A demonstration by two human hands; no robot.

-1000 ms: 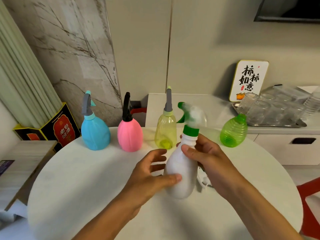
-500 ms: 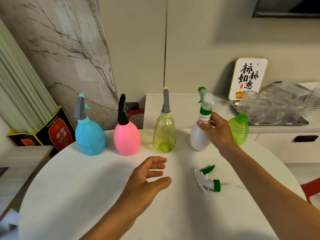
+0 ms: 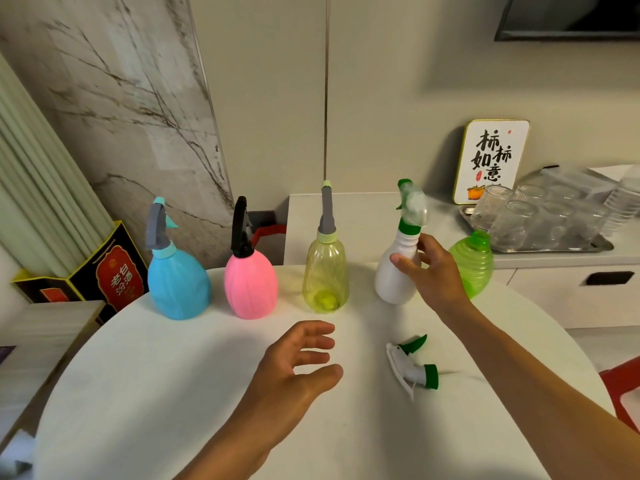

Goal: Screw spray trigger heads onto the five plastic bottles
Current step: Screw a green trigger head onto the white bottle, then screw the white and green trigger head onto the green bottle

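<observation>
Behind green bottle (image 3: 472,265), glasses on tray (image 3: 602,244), leaning sign (image 3: 491,159)

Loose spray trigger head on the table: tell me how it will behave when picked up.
The loose trigger head looks like small hard plastic, so probably light and stiff. It lies on its side, so it is unlikely to tip. Its round green collar might let it pivot if nudged.
</observation>
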